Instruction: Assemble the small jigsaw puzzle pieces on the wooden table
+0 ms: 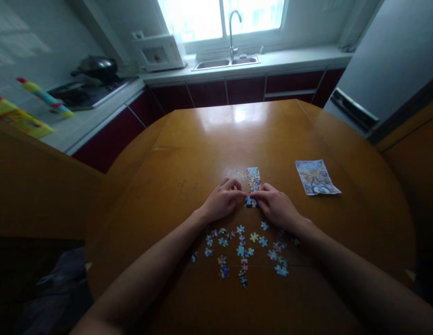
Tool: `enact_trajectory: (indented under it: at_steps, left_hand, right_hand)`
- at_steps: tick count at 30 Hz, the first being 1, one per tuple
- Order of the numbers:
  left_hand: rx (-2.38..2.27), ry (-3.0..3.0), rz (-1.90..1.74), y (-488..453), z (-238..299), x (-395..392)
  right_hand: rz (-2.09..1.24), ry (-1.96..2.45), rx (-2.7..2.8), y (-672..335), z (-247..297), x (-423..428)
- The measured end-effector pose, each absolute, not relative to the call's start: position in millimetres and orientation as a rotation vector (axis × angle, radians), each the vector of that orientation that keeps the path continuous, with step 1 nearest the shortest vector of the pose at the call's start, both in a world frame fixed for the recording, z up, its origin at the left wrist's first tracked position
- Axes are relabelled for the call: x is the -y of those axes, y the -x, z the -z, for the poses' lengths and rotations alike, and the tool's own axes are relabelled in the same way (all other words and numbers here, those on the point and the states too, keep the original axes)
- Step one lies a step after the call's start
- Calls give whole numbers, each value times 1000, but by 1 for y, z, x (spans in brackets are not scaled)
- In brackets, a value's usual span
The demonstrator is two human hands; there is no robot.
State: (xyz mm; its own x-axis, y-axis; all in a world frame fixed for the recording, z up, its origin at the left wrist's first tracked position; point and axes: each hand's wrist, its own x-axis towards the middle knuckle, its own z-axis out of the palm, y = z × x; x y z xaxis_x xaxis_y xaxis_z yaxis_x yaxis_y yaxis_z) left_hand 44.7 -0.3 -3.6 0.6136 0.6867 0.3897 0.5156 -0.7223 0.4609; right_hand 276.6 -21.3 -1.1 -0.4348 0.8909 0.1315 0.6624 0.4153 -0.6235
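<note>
A narrow strip of joined jigsaw puzzle [253, 176] lies on the wooden table, its far part pale and its near end dark blue. My left hand [226, 199] is at the strip's left side, fingers curled and fingertips pinched on a puzzle piece [250, 202] near the lower end. From the right, my right hand [277, 204] meets the same spot, thumb and index finger closed at the piece's edge. The fingers partly cover the join. Closer to me, loose jigsaw pieces [240, 251] lie scattered between my forearms, some in small clusters.
A creased printed picture sheet [316, 177] lies right of the puzzle on the table [216, 139]. Beyond the table are a counter with a sink [216, 63], a microwave [158, 52], and a stove with a wok [97, 67]. Bottles [45, 97] stand at the left.
</note>
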Motion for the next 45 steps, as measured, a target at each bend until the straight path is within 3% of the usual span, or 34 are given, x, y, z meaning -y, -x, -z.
enact_trajectory:
  at_steps: [25, 30, 38, 45]
  left_hand:
    - [-1044, -2549, -710, -46, 5, 0]
    - [-1120, -2402, -871, -46, 5, -4]
    - [-1224, -2194, -932, -18, -46, -15]
    - [-1371, -2137, -919, 6, -70, 25]
  right_hand:
    - [-739, 1303, 2205, -277, 0, 21]
    - [-838, 1254, 1961, -280, 0, 14]
    - [-782, 1322, 1701, -290, -5, 2]
    - [-769, 1347, 1734, -291, -5, 3]
